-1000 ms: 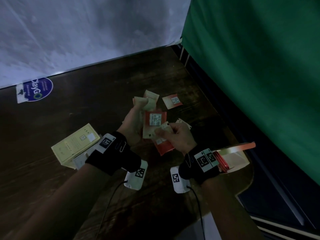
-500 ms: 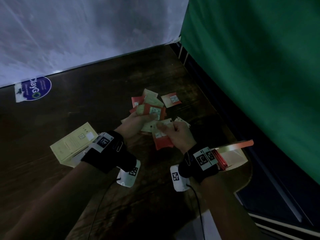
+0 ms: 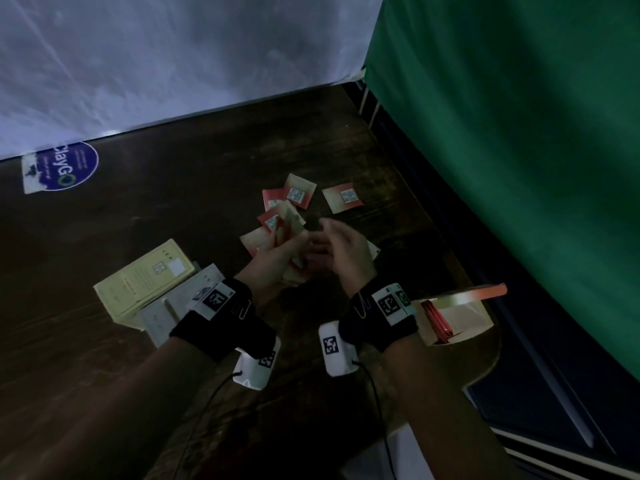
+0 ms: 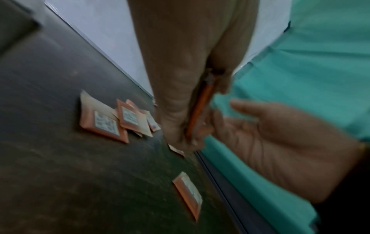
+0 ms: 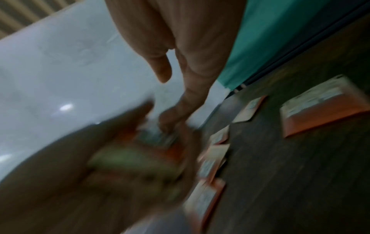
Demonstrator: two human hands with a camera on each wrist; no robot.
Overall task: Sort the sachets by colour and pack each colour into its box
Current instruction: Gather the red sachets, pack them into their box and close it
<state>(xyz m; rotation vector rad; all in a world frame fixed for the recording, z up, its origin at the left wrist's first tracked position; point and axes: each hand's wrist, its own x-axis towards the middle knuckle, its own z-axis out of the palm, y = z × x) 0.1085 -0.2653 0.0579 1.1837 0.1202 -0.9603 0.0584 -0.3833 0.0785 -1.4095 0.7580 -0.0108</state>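
Observation:
Low over the dark table, my left hand [image 3: 277,254] grips a small stack of sachets [image 3: 293,220]; the left wrist view shows an orange-red one [image 4: 200,109] edge-on between thumb and fingers. My right hand [image 3: 343,244] is close beside it, palm [image 4: 280,139] empty and thumb spread. Its fingers [image 5: 176,114] touch the top of the stack. Several loose red and yellow sachets [image 3: 299,194] lie just beyond the hands, one apart [image 3: 343,199]. The yellow box [image 3: 138,278] lies at left. The open red box [image 3: 460,313] at right holds red sachets [image 3: 436,320].
A white carton [image 3: 180,303] lies against the yellow box. A round blue sticker [image 3: 62,168] sits at the far left of the table. A green cloth [image 3: 502,150] hangs along the right table edge, a white sheet behind. The right wrist view is blurred.
A second ago my right hand pinched a red sachet in front of the left hand's stack. It no longer holds it and has moved in against the left hand.

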